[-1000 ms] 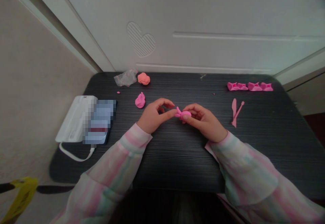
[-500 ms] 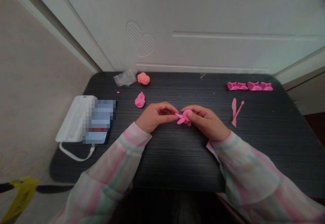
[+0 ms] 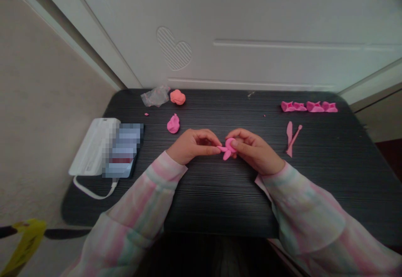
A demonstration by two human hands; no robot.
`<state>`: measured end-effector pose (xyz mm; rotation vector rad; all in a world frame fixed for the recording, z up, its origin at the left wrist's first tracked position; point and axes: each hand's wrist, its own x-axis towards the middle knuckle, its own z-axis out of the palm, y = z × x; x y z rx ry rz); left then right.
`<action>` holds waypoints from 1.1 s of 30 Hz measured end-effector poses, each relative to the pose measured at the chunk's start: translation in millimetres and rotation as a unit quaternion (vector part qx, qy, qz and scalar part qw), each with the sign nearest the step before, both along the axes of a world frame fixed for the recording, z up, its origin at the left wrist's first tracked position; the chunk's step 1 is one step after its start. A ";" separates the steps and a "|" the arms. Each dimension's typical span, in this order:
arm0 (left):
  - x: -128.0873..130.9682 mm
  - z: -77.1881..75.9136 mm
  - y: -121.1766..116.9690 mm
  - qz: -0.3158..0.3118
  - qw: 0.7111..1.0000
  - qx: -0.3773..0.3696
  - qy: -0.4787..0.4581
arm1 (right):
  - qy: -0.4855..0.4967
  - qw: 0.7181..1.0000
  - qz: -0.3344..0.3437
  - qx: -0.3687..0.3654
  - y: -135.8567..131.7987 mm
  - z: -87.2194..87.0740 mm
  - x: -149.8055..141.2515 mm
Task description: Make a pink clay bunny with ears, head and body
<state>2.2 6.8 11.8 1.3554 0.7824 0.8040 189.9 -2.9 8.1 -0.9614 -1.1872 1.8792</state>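
Note:
A pink modelling clay figure [image 3: 230,144], a rounded piece with two long ear-like lobes, is held above the middle of the dark table. My right hand [image 3: 255,150] grips its round part between thumb and fingers. With thumb and fingertips, my left hand [image 3: 198,146] pinches one of the lobes; the other lobe points down toward me. Beyond my left hand lies a pink clay lump [image 3: 173,124], and behind that an orange clay lump [image 3: 178,97].
On the black wood-grain table [image 3: 220,201], a crumpled plastic bag [image 3: 156,96] lies at the back left. A white power bank [image 3: 91,147] is cabled to a phone [image 3: 127,151]. Pink moulds [image 3: 309,106] and pink clay tools [image 3: 289,137] lie right. A white panel [image 3: 266,63] stands behind.
The clay figure has turned in my fingers, so the free lobe points more downward. My left fingertips have shifted slightly right and down along with the pinched lobe.

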 end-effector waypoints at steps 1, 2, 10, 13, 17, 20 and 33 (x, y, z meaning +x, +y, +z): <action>-0.1 -0.4 -0.1 0.001 1.000 -0.004 -0.007 | 0.000 1.000 -0.003 0.001 0.1 -0.1 0.1; -0.2 -0.7 -0.2 0.003 1.000 -0.004 -0.010 | 0.000 1.000 -0.005 0.002 0.2 -0.2 0.2; -1.2 1.9 -0.2 -0.006 0.999 0.037 0.036 | -0.012 1.000 0.001 0.007 -0.3 -1.9 0.8; -1.0 1.4 0.4 -0.012 0.999 0.027 0.020 | -0.012 1.000 0.002 0.005 -0.4 -1.5 0.8; -1.9 -1.1 0.8 -0.015 1.000 0.016 0.007 | -0.008 1.000 -0.014 -0.001 -0.2 1.1 0.2; -2.8 -0.9 0.8 -0.014 0.999 0.038 0.030 | -0.003 1.000 -0.015 -0.008 -0.3 2.7 -0.3; 0.9 -0.9 0.2 0.001 0.999 -0.044 -0.022 | -0.002 1.000 -0.017 0.013 -0.8 -0.5 -0.6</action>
